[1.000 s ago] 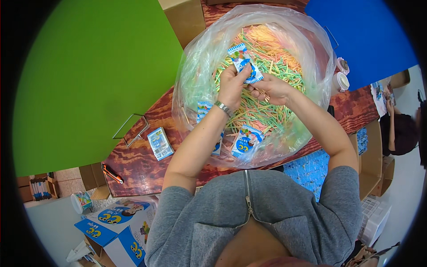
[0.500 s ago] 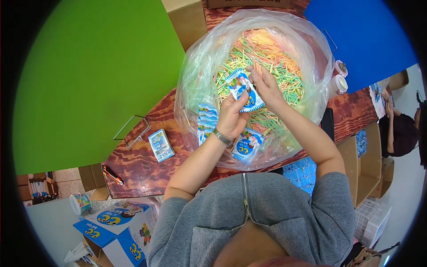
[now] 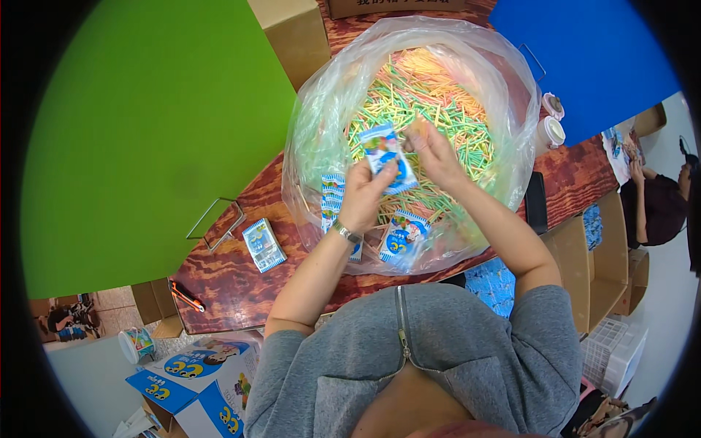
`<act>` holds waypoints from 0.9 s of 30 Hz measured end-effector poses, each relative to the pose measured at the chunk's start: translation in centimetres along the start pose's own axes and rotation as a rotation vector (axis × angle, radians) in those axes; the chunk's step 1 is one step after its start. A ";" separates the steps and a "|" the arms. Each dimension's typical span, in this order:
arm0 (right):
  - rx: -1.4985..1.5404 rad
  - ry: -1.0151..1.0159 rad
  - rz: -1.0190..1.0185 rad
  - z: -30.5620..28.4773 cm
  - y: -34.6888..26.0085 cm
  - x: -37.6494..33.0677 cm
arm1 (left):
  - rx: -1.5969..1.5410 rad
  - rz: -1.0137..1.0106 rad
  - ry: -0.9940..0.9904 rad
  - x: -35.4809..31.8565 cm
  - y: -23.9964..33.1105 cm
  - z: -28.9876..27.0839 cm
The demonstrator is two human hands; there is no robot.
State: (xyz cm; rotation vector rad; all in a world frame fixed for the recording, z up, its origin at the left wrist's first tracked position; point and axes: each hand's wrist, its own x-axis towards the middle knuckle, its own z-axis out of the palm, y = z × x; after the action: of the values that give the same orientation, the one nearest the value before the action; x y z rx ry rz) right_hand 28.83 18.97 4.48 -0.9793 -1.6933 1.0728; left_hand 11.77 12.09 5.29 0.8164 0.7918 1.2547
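Observation:
My left hand (image 3: pixel 365 191) is closed on a blue-and-white snack packet (image 3: pixel 387 157), thumb across its printed front. Right beside it my right hand (image 3: pixel 437 157) is pinched, with a few orange-pink candy sticks (image 3: pixel 418 130) partly showing at its fingertips; motion smears them. Both hands are above a large clear plastic bag (image 3: pixel 315 124) opened wide and filled with thin pink, green, yellow and orange sticks (image 3: pixel 460 120). A row of similar packets (image 3: pixel 332 193) lies at the bag's left side, partly behind my left wrist. Another packet (image 3: pixel 404 235) rests at its near edge.
A short stack of packets (image 3: pixel 263 245) and an orange cutter (image 3: pixel 188 297) lie on the red wood-grain table (image 3: pixel 234 292). Green (image 3: pixel 161 139) and blue boards (image 3: pixel 584 66) flank the bag. Two white-lidded containers (image 3: pixel 553 133) stand right, near an open carton (image 3: pixel 602 255). Another person (image 3: pixel 653 208) sits far right.
The packet in my left hand has shifted a little left and tilted differently. The sticks in my right hand show less clearly at the fingertips. The whole view has shifted slightly.

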 end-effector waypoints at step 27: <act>-0.116 -0.181 0.378 -7.6 -3.0 4.2 | 0.670 0.401 0.115 -1.3 0.2 -4.5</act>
State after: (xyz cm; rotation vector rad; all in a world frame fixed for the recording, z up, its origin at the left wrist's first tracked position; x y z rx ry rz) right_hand 34.28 23.70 10.21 -1.3490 -1.7725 1.3519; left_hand 7.62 11.19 3.29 1.5089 1.2109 1.4081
